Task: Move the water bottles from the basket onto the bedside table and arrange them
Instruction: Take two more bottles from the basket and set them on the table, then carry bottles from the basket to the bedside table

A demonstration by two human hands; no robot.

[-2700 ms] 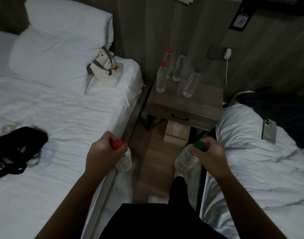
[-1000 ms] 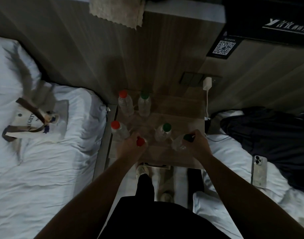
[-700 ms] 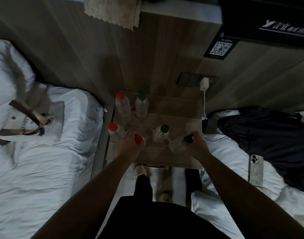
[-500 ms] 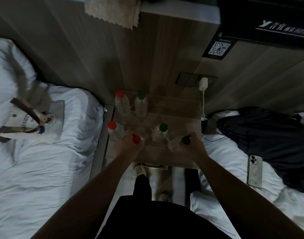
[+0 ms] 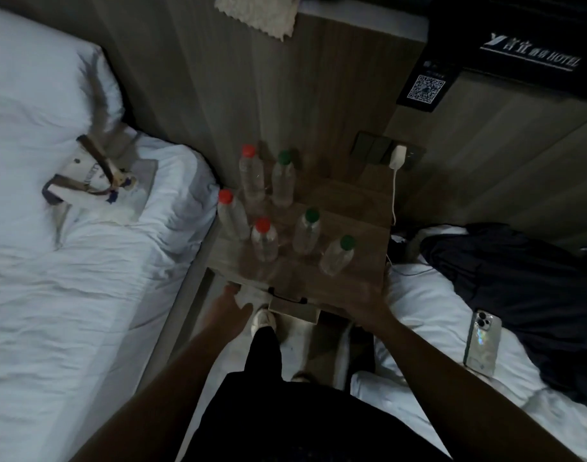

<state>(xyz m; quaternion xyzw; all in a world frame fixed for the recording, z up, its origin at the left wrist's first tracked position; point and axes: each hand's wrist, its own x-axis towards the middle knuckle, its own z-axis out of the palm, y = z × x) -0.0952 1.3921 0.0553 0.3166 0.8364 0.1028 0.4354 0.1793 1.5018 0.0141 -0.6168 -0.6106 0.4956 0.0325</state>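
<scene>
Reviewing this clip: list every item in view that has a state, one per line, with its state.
Red-capped bottles: three, capped, upright on the table.
Green-capped bottles: three, capped, upright on the table.
Bedside table: drawer shut.
Left hand: open, empty, off the bottles.
Right hand: blurred, seems open, empty.
Charger: plugged into the wall socket.
Phone: face down on the right bed.
Tote bag: lying flat on the left bed.

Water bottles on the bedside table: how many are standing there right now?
6. Red-capped: back left, left edge, front centre. Green-capped: back, middle, front right. All stand on the bedside table; none looks hidden.
</scene>
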